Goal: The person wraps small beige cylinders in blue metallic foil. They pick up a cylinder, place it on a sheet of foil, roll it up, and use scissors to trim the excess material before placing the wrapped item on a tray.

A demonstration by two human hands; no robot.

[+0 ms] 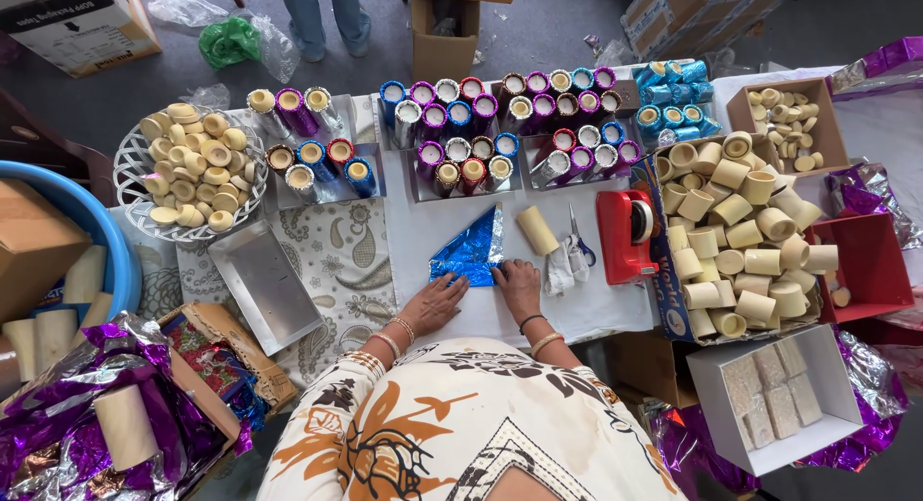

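blue foil sheet (470,252), under both hands' fingertips

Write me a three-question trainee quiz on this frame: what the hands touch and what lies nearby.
1. True or false: both hands press on the blue foil sheet.
2. What lies directly right of the foil? A) bare cream tube B) a green cup C) a hammer
3. Fill in: the red tape dispenser stands just right of the ____.

Key: 1 true, the left hand and right hand both rest on its lower edge. 2 A. 3 scissors.
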